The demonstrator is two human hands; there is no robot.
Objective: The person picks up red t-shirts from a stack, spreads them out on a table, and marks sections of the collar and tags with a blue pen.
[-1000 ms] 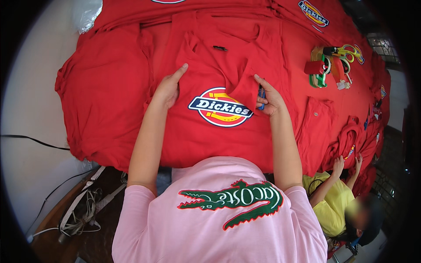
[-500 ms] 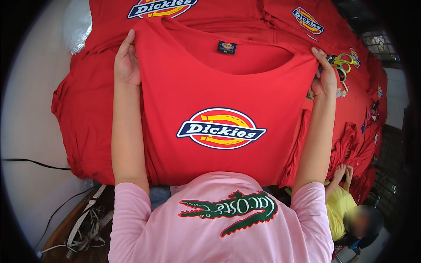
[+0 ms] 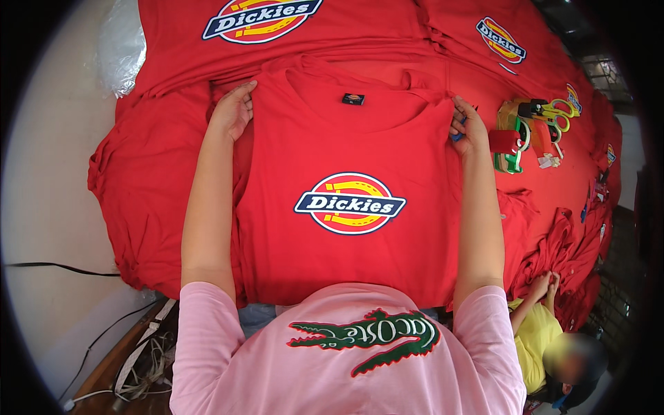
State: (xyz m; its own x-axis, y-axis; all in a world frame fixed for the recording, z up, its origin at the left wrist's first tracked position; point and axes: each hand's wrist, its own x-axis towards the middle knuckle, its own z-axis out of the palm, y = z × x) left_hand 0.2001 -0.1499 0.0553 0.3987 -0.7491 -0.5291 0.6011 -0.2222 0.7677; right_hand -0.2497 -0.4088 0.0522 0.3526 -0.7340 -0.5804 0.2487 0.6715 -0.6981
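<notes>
A red T-shirt [image 3: 346, 263] with a round blue, yellow and red chest print lies flat, front up, on a pile of red garments. My left hand [image 3: 232, 111] pinches its left shoulder. My right hand [image 3: 469, 128] grips its right shoulder, with a small blue object tucked under the fingers. A small dark label [image 3: 353, 99] shows inside the neckline. Both arms stretch out along the shirt's sides.
More red shirts [image 3: 263, 28] with the same print lie beyond and to the right. Tape dispensers and yellow-handled scissors [image 3: 532, 128] sit at the right. Clear plastic [image 3: 121, 48] lies far left. A small person in yellow [image 3: 536, 332] stands lower right. Cables [image 3: 83, 277] trail at left.
The shirt was folded narrow with my hands pressing near its print, then was lifted and spread by its shoulders. It now lies flat, and my hands have come slightly closer to me.
</notes>
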